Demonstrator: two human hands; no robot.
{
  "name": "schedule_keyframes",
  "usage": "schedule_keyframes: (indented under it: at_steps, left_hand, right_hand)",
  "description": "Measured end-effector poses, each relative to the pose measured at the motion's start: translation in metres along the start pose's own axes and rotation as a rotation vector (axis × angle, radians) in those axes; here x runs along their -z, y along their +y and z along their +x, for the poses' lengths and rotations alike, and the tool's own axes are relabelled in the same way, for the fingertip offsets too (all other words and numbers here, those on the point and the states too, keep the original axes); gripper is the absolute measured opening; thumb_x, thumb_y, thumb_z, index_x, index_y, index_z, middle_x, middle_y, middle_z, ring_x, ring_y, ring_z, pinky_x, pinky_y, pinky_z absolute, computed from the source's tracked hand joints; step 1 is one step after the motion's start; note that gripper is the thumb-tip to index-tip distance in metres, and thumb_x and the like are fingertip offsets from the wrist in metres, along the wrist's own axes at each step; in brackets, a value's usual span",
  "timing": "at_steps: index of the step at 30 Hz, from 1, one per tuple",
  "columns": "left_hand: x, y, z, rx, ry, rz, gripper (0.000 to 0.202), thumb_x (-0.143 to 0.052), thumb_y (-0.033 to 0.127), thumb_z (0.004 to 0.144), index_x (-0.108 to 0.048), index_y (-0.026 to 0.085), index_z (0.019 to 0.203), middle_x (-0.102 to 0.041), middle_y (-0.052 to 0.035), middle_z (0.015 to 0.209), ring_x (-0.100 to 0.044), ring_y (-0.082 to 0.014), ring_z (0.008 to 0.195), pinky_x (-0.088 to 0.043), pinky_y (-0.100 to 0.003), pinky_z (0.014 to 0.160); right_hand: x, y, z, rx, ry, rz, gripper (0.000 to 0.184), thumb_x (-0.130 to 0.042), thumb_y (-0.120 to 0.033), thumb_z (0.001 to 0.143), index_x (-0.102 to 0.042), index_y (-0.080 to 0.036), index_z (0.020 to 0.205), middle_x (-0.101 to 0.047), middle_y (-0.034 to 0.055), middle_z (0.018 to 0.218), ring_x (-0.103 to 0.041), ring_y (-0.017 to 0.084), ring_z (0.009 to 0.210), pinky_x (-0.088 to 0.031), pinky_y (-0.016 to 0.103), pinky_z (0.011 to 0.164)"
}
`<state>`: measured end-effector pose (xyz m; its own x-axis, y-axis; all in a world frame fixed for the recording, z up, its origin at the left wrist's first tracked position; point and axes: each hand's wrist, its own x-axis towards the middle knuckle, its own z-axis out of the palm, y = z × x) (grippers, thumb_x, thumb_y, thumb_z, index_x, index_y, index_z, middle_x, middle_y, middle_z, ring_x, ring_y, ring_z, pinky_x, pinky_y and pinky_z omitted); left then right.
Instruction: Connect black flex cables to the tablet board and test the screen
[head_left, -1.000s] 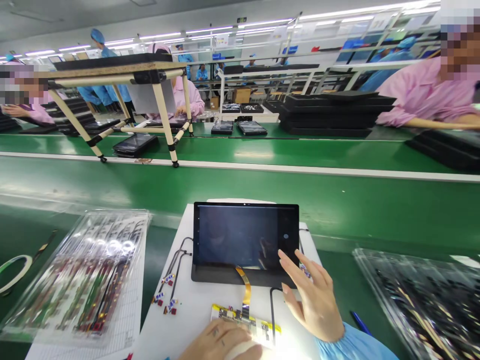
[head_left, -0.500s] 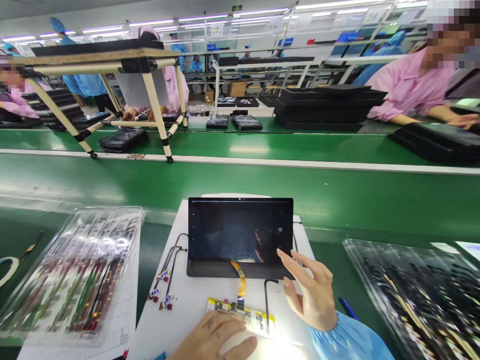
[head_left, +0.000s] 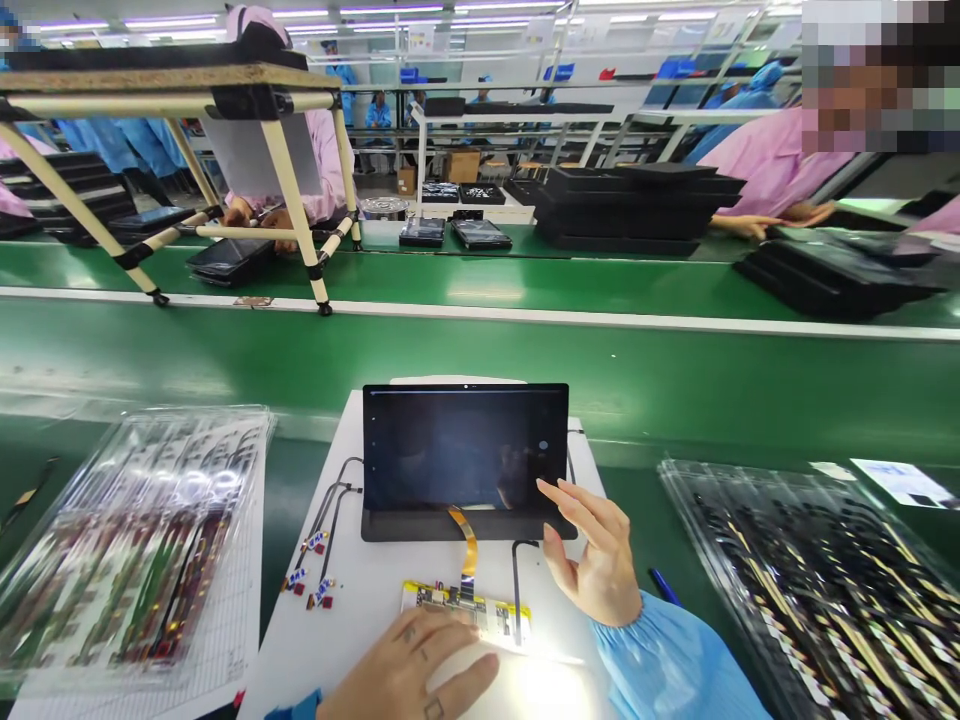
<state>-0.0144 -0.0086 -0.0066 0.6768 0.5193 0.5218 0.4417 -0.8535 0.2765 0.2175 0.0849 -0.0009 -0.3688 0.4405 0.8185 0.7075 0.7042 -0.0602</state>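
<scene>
A black-framed tablet (head_left: 465,450) with a dark screen lies on a white work sheet (head_left: 352,620). An orange ribbon cable (head_left: 466,540) runs from its lower edge to a circuit board strip with yellow tape (head_left: 465,608). My left hand (head_left: 409,665) rests flat, fingers apart, at the strip's lower edge. My right hand (head_left: 592,555) sits at the tablet's lower right corner, its fingertips at the screen; I cannot tell if they touch. Thin black cables (head_left: 331,510) with small red connectors (head_left: 319,592) lie on the sheet's left side.
Clear plastic trays of cables stand left (head_left: 135,540) and right (head_left: 795,570) of the sheet, with a blue pen (head_left: 666,586) beside the right one. Beyond lies a green conveyor belt (head_left: 480,360), with stacked black tablets (head_left: 637,210) and co-workers in pink and blue past it.
The whole view has shifted slightly left and up in the frame. My hands stay in about the same place relative to the tablet, and a co-worker's hands at the far right have moved.
</scene>
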Motion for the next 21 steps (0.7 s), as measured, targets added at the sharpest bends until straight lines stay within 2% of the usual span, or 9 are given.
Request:
schedule_keyframes:
  at_steps: [7, 13, 21]
  left_hand:
    - [0.0009, 0.0012, -0.0003, 0.04, -0.054, 0.037, 0.042, -0.023, 0.036, 0.098, -0.046, 0.01, 0.123, -0.064, -0.0127, 0.104, -0.058, -0.0175, 0.102, -0.046, -0.03, 0.088]
    - [-0.0003, 0.0012, -0.0007, 0.025, -0.061, 0.025, 0.05, -0.019, 0.042, 0.098, -0.046, 0.009, 0.122, -0.062, -0.0132, 0.106, -0.057, -0.0191, 0.104, -0.045, -0.032, 0.089]
    - [0.0013, 0.0016, -0.0006, 0.038, -0.088, -0.005, 0.045, -0.023, 0.04, 0.098, -0.044, 0.009, 0.123, -0.062, -0.0135, 0.11, -0.056, -0.02, 0.107, -0.044, -0.033, 0.09]
  right_hand:
    - [-0.0013, 0.0, 0.0014, 0.012, -0.005, -0.005, 0.042, -0.046, -0.01, 0.089, -0.035, -0.016, 0.129, -0.063, 0.008, 0.099, -0.057, 0.021, 0.096, -0.046, 0.037, 0.073]
    - [-0.0013, 0.0005, -0.0055, 0.03, -0.047, -0.013, 0.044, -0.047, -0.008, 0.088, -0.036, -0.021, 0.129, -0.064, 0.0039, 0.099, -0.057, 0.021, 0.097, -0.045, 0.038, 0.074]
    - [-0.0023, -0.0019, -0.0043, 0.158, -0.158, 0.018, 0.035, -0.045, -0.011, 0.09, -0.041, -0.016, 0.124, -0.063, 0.0052, 0.103, -0.054, 0.021, 0.102, -0.044, 0.035, 0.078]
